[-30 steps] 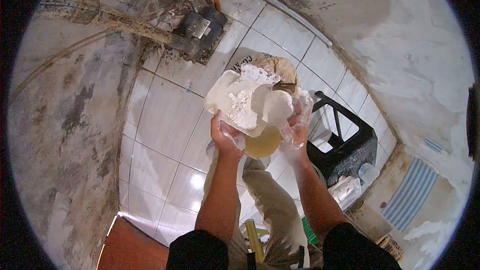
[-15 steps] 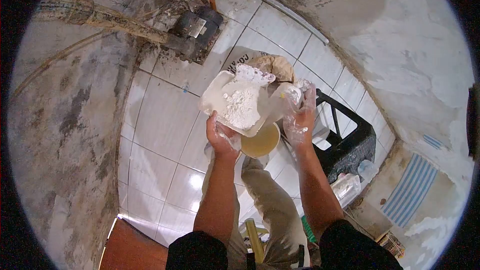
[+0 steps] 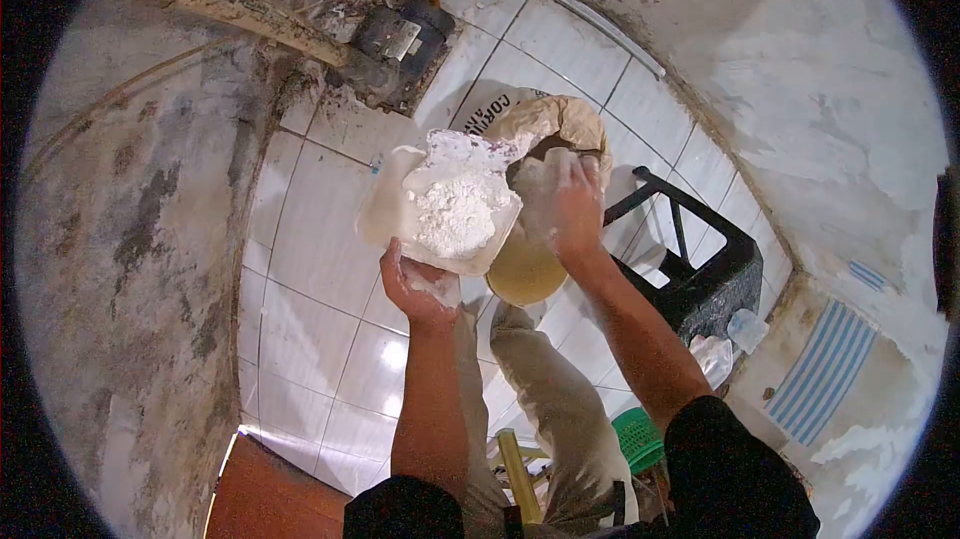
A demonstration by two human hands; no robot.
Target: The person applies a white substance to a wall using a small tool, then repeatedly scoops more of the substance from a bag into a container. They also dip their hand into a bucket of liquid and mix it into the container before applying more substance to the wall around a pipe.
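My left hand grips the lower edge of a cut white plastic container that holds a heap of white powder. It is raised in front of me. My right hand, dusted white, is spread with fingers apart at the mouth of a brown paper sack on the tiled floor. Whether it touches the sack I cannot tell. A round yellowish bowl shows just below the container and between my hands.
A black plastic stool stands to the right, with clear plastic bags beside it. A green item lies near my right leg. A dark floor fitting with pipes sits at the top. Stained walls bound the white tiles.
My right hand has let go of the container's right side and moved up to the sack's mouth. The container, now in my left hand alone, has shifted left.
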